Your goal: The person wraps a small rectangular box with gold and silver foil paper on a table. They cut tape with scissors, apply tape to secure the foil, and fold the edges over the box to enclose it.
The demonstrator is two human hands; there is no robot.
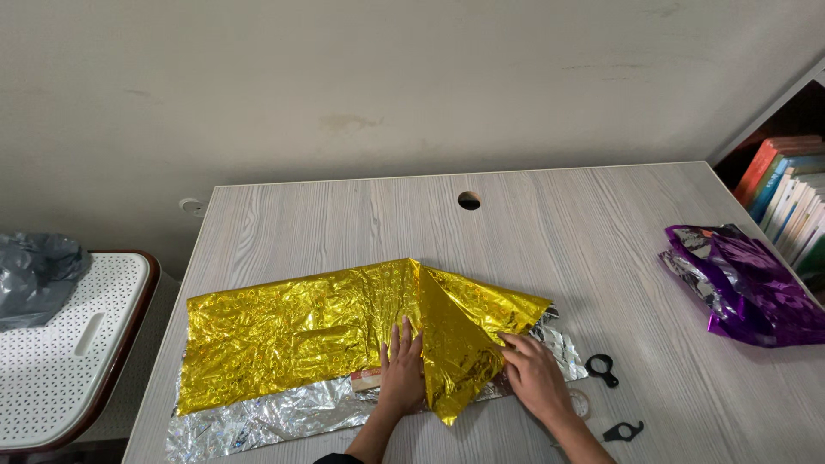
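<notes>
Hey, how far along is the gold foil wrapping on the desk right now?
Early. The gold foil sheet lies spread on the desk, one right-hand flap folded into a peak. The left hand presses beside the fold; the right hand holds its edge. The sheet's left stretch is still flat and unfolded.

Even, soft indoor light; image sharp throughout.
Strong glare on the gold foil (344, 331) at lower centre and on the purple foil (748, 283) at right. Shadows faint, short, beneath the hands. Shelf recess at right edge dim. Slight wide-angle bending at frame edges.
</notes>
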